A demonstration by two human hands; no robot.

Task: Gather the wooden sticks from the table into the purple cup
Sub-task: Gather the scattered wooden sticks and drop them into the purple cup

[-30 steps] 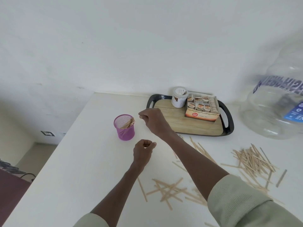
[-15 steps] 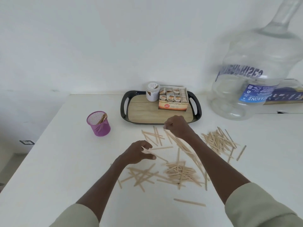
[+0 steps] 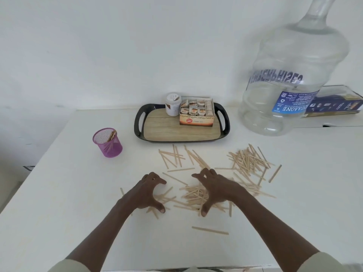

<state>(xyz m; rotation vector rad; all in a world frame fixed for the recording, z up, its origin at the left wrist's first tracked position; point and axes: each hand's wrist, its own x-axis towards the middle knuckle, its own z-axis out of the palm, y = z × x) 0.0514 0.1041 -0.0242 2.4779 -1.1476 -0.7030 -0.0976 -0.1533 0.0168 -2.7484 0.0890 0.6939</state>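
Observation:
A purple mesh cup (image 3: 108, 143) stands at the left of the white table (image 3: 59, 203) with a few wooden sticks leaning inside it. Many loose wooden sticks (image 3: 248, 161) lie scattered across the table's middle and right. My left hand (image 3: 146, 193) is spread palm down over a small heap of sticks, its fingers and thumb arched. My right hand (image 3: 215, 190) is spread the same way over a denser heap (image 3: 193, 196) just beside it. Neither hand visibly holds a stick. One stick (image 3: 210, 230) lies alone nearer to me.
A black tray with a wood-look base (image 3: 157, 128) stands behind the sticks, carrying a white jar (image 3: 173, 104) and a box of sachets (image 3: 197, 114). A big clear water bottle (image 3: 294, 79) stands at the back right, with a dark flat box (image 3: 337, 105) behind it.
Both hands drew back from the cup toward me and came down spread over the stick heaps. The view swung right, so the cup now sits further left.

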